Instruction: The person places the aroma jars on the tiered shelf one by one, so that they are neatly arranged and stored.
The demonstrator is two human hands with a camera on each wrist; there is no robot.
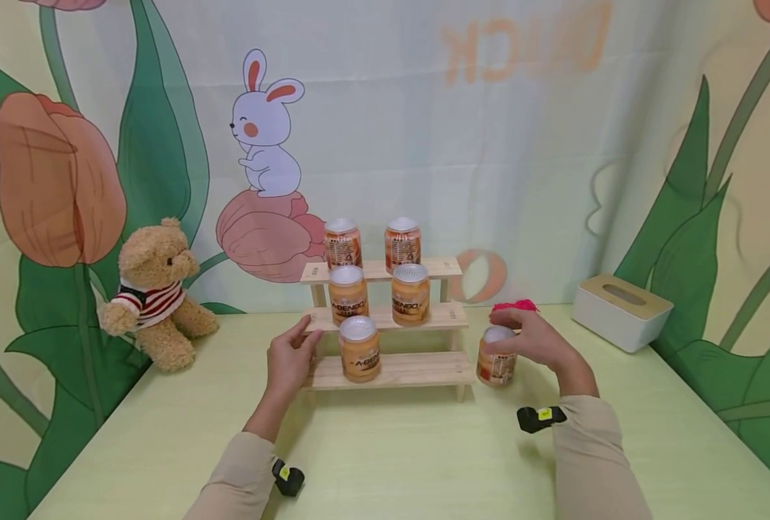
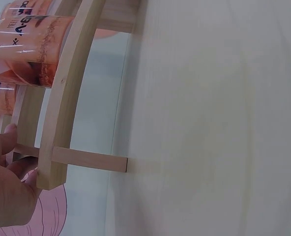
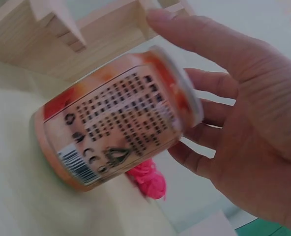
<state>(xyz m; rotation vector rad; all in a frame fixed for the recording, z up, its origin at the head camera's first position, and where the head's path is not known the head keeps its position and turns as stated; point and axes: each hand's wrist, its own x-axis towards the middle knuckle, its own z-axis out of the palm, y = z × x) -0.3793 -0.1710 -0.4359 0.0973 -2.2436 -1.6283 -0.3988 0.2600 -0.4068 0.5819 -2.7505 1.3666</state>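
A three-tier wooden display rack [image 1: 391, 370] stands on the table. My left hand [image 1: 286, 360] holds its left end, with thumb and fingers bent about the side frame in the left wrist view. Just right of the rack, an orange can [image 1: 497, 368] with a silver lid stands on the table. Around its top is my right hand [image 1: 539, 341]; in the right wrist view the thumb is spread away from the can and the fingers reach behind the lid. On the bottom tier, left of centre, sits another can [image 1: 360, 354].
Two cans stand on the middle tier, among them a can [image 1: 411, 296] at right; two more, including a can [image 1: 402, 244], are on top. A teddy bear [image 1: 157, 296] sits left. Pink-red material [image 1: 516, 305] lies behind my right hand, and a tissue box [image 1: 619, 318] stands far right.
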